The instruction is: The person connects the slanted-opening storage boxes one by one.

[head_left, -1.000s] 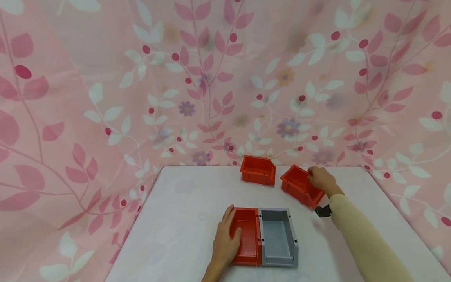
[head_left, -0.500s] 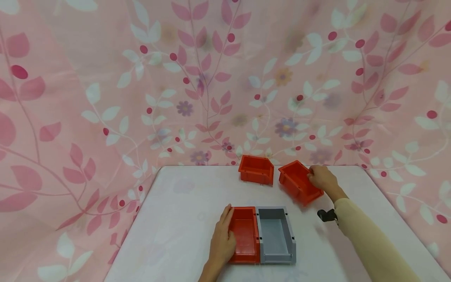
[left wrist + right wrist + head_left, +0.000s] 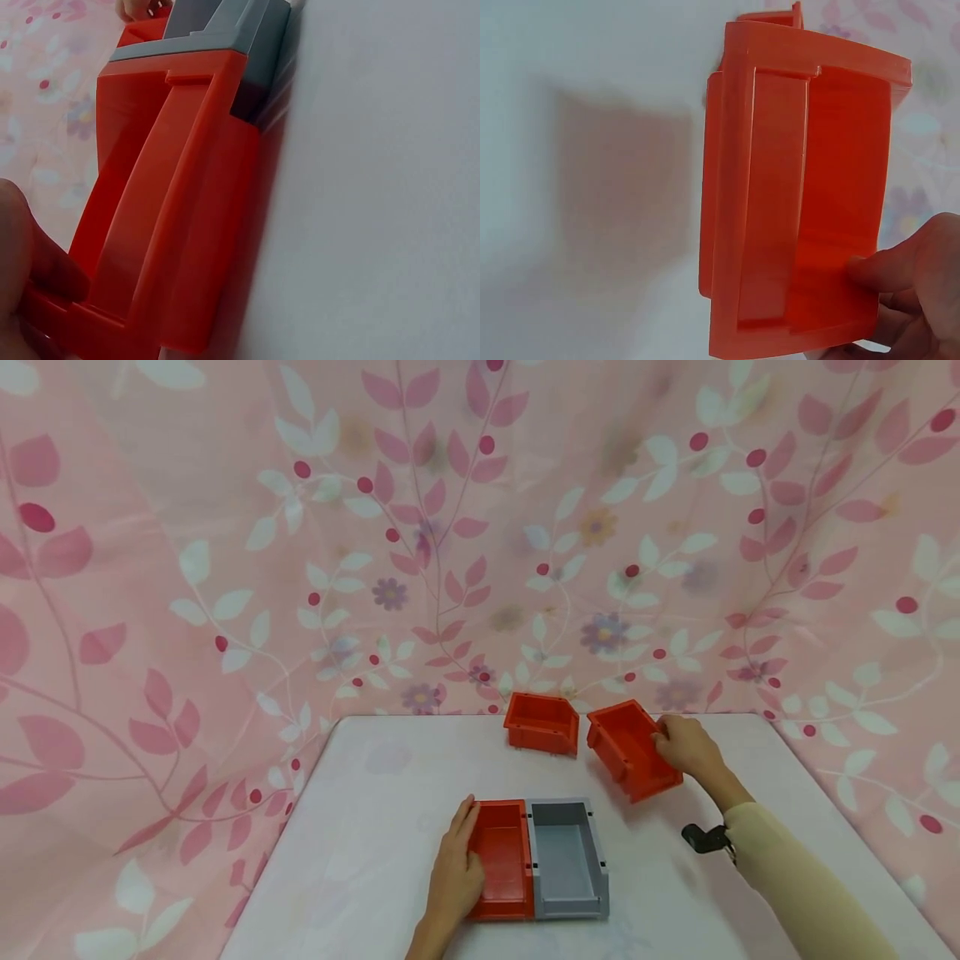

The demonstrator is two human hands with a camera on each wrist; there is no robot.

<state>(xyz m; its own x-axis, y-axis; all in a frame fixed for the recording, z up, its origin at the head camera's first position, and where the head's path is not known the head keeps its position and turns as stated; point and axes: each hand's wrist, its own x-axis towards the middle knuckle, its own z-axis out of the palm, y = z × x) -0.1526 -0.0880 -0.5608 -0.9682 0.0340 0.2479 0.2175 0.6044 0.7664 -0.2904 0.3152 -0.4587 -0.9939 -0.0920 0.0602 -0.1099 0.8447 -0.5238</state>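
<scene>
In the head view my left hand (image 3: pixel 452 872) grips the left wall of a red plastic storage bin (image 3: pixel 501 864), thumb inside it. A grey storage bin (image 3: pixel 566 860) stands tight against that bin's right side. My right hand (image 3: pixel 688 745) pinches the right wall of another red storage bin (image 3: pixel 633 750), its thumb over the inside. The right wrist view shows this bin (image 3: pixel 774 202) raised off the table, with its shadow on the white surface. Both gripped bins look empty inside.
A third red bin (image 3: pixel 542 727) sits near the table's back edge, just left of the raised one. The white table (image 3: pixel 375 827) meets a pink floral curtain (image 3: pixel 450 527) behind it. A black strap piece (image 3: pixel 705 838) hangs at my right wrist.
The right hand has lifted its red bin off the table, tilting it and bringing it slightly left. The left hand keeps its grip on the front red bin. The head view has shifted slightly.
</scene>
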